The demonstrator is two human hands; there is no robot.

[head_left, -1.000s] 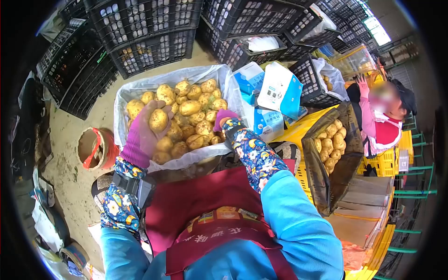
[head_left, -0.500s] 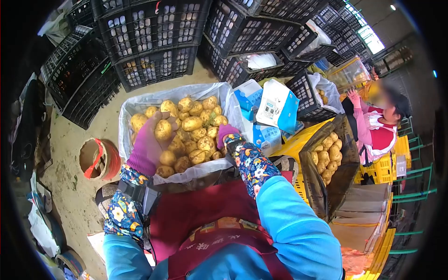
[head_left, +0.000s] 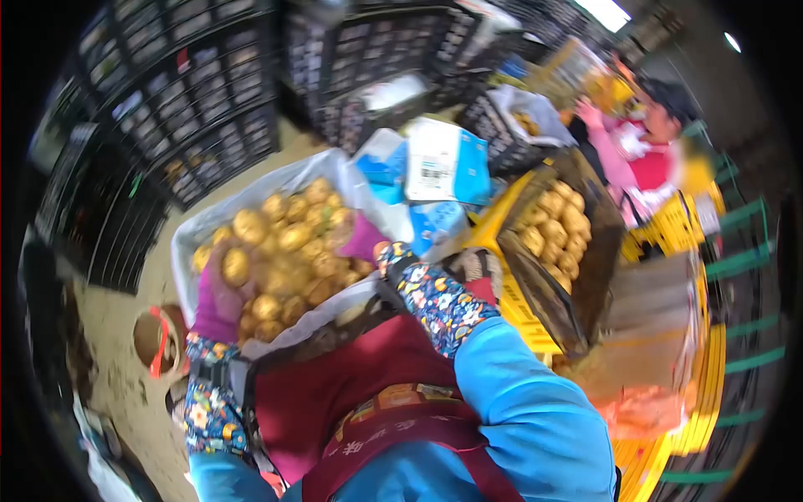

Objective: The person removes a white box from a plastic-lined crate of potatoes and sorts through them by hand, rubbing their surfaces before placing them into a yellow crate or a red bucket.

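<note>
Potatoes (head_left: pixel 293 238) fill a crate with a white plastic liner (head_left: pixel 191 219) in front of me. My left hand (head_left: pixel 219 289), in a purple glove, is inside the crate's left side, closed round a potato (head_left: pixel 237 266). At the right side of the same crate, my right hand (head_left: pixel 361 238), also gloved in purple, reaches among the potatoes. Its fingers are blurred, so what they hold cannot be made out. Blue and white cartons (head_left: pixel 435 167) lie just beyond the right hand.
Black crates (head_left: pixel 192 100) are stacked behind. A yellow crate (head_left: pixel 512 305) with a dark liner holds more potatoes (head_left: pixel 556 230) at the right. A person (head_left: pixel 648 151) in pink and red sits beyond it. A round container (head_left: pixel 159 341) stands at the left.
The camera view has turned, so the potato crate appears lower and further left, and the yellow crate nearer the middle. My left hand still has a potato.
</note>
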